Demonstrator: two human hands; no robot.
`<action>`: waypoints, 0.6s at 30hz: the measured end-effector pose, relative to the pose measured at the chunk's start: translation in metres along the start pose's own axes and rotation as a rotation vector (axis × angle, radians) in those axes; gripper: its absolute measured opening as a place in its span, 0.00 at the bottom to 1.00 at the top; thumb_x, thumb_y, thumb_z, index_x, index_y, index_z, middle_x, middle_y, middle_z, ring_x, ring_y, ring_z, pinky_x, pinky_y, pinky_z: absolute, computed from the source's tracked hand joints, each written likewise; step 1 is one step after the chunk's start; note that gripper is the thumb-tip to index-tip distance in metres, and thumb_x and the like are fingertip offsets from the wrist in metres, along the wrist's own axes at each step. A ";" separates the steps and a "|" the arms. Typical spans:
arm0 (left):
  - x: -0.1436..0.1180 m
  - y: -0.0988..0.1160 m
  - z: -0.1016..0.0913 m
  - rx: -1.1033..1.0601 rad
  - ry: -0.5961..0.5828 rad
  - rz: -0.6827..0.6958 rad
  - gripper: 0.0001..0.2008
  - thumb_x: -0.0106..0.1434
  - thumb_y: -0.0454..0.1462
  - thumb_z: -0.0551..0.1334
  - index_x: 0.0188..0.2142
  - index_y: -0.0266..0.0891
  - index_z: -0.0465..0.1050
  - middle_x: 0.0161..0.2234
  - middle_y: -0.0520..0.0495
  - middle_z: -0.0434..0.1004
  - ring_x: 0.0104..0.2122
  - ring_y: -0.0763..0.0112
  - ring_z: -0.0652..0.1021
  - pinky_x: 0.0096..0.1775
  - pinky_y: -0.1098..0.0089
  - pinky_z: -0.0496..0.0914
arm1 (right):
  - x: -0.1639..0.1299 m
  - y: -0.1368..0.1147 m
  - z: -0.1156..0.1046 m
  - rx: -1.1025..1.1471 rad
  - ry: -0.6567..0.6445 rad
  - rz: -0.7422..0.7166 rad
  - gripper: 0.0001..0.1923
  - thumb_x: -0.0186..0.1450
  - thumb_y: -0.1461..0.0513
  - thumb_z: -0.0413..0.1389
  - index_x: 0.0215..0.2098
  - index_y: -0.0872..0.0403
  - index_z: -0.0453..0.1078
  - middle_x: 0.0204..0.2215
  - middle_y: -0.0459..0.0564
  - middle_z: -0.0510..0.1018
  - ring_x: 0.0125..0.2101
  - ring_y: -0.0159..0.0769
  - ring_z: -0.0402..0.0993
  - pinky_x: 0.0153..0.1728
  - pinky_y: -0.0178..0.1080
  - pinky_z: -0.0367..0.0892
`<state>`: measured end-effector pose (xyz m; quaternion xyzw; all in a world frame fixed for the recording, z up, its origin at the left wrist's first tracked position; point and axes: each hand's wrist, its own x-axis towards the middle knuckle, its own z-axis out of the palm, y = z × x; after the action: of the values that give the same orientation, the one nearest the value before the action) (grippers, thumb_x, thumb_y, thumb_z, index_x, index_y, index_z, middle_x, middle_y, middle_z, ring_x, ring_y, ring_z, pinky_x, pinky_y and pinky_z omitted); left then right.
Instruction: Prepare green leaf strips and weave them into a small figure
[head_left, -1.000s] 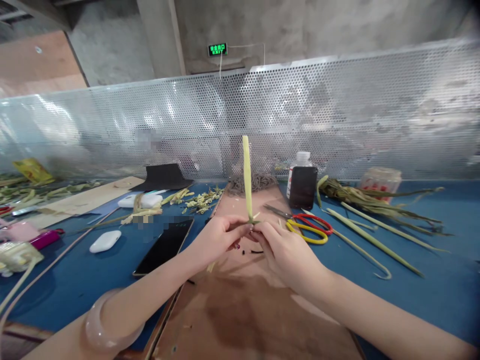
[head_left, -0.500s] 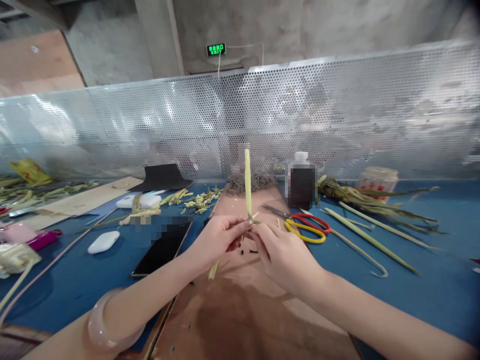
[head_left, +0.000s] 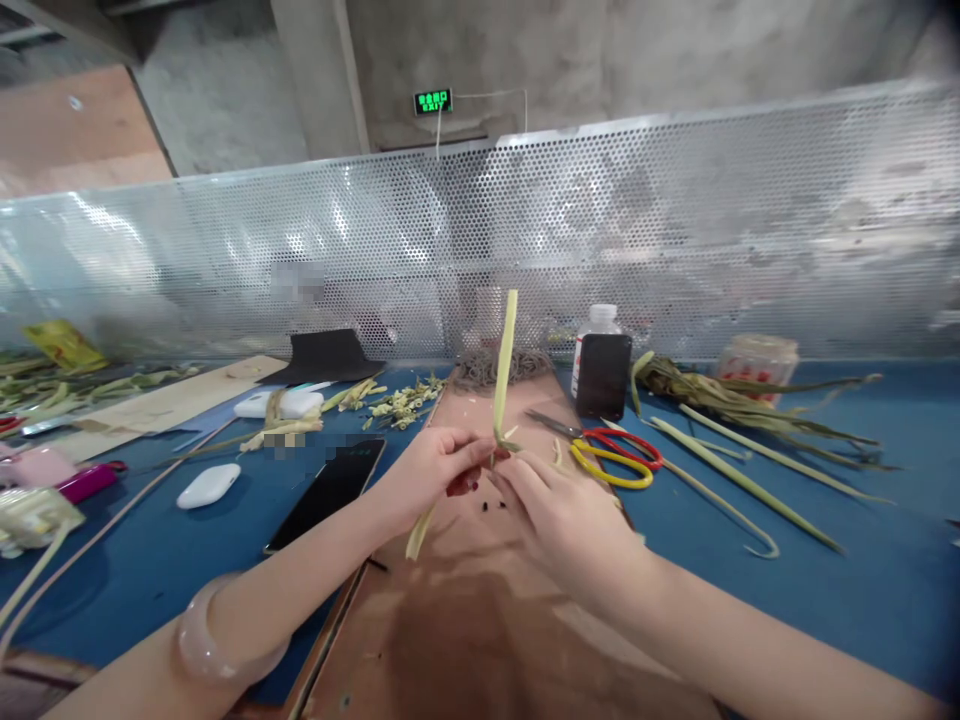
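My left hand (head_left: pixel 431 472) and my right hand (head_left: pixel 559 510) meet above a brown board (head_left: pixel 480 620), both pinching a pale green leaf strip (head_left: pixel 505 365). The strip stands nearly upright from my fingertips, leaning slightly right. Its other end (head_left: pixel 418 532) hangs down below my left hand. A pale bangle (head_left: pixel 217 640) sits on my left wrist. Red and yellow scissors (head_left: pixel 611 455) lie on the board's far right edge, just beyond my right hand.
A black phone (head_left: pixel 322 495), a white case (head_left: pixel 208 485) and leaf scraps (head_left: pixel 401 400) lie left on the blue table (head_left: pixel 862 570). A dark bottle (head_left: pixel 602 370), a jar (head_left: pixel 757 362) and long green leaves (head_left: pixel 750 480) lie right. A perforated metal screen (head_left: pixel 675 230) closes the back.
The strip has slid down through my fingers: its upright part is shorter and leans right, and a longer tail hangs under my left hand. My hands stayed in place.
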<state>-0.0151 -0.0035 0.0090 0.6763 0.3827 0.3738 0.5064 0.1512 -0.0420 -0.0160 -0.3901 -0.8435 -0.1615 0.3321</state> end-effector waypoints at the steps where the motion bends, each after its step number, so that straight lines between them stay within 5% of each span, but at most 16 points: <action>1: 0.001 0.000 -0.002 -0.015 0.000 0.005 0.17 0.59 0.48 0.60 0.29 0.34 0.72 0.18 0.56 0.62 0.18 0.80 0.60 0.21 0.76 0.51 | 0.002 0.001 -0.004 0.028 0.025 0.000 0.11 0.67 0.66 0.44 0.31 0.57 0.66 0.28 0.52 0.72 0.30 0.39 0.67 0.28 0.38 0.60; 7: 0.001 0.002 -0.005 -0.080 -0.019 -0.013 0.19 0.61 0.49 0.57 0.31 0.34 0.73 0.23 0.47 0.74 0.18 0.79 0.59 0.21 0.75 0.51 | 0.013 0.017 -0.015 0.106 0.130 0.104 0.09 0.67 0.63 0.47 0.37 0.58 0.67 0.33 0.56 0.72 0.38 0.44 0.66 0.40 0.47 0.63; 12: -0.001 0.000 -0.005 -0.092 -0.070 -0.108 0.26 0.61 0.54 0.53 0.26 0.33 0.71 0.23 0.41 0.77 0.16 0.79 0.62 0.20 0.75 0.52 | 0.009 0.018 -0.003 0.250 0.017 0.030 0.10 0.68 0.67 0.43 0.40 0.56 0.66 0.33 0.53 0.73 0.35 0.37 0.70 0.35 0.39 0.67; 18: -0.006 0.006 -0.001 0.044 -0.096 -0.106 0.27 0.62 0.52 0.52 0.19 0.33 0.71 0.15 0.46 0.71 0.14 0.79 0.62 0.17 0.75 0.52 | 0.003 0.013 -0.005 0.132 0.058 -0.122 0.10 0.68 0.67 0.44 0.43 0.57 0.66 0.38 0.55 0.75 0.36 0.37 0.72 0.31 0.36 0.67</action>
<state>-0.0176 -0.0093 0.0147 0.6833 0.4015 0.3050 0.5281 0.1620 -0.0347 -0.0103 -0.3103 -0.8646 -0.1366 0.3709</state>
